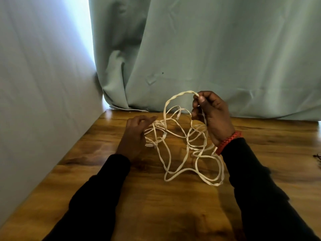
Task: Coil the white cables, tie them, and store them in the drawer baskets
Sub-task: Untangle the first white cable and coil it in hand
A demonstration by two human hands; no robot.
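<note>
Right hand (211,117): raised above wooden table (173,206), thumb and fingers pinching twisted loop of tangled white flat cable (187,153), loop arching up and left.
Left hand (137,134): low, fingers loosely curled into strands at tangle's left side; firm grip cannot tell.
Cable: loose loops hanging to table near far edge, midway along; no single long axis.
Orange braided wristband (227,142) on right wrist.

Both arms wore long black sleeves reaching to the wrists, left sleeve (97,192) and right sleeve (257,185) alike, plain, no markings seen. Right wrist carried an orange-red braided bracelet (227,142), sitting just above the cuff. Left hand (134,134) and right hand (213,113) were bare, no rings visible
</note>
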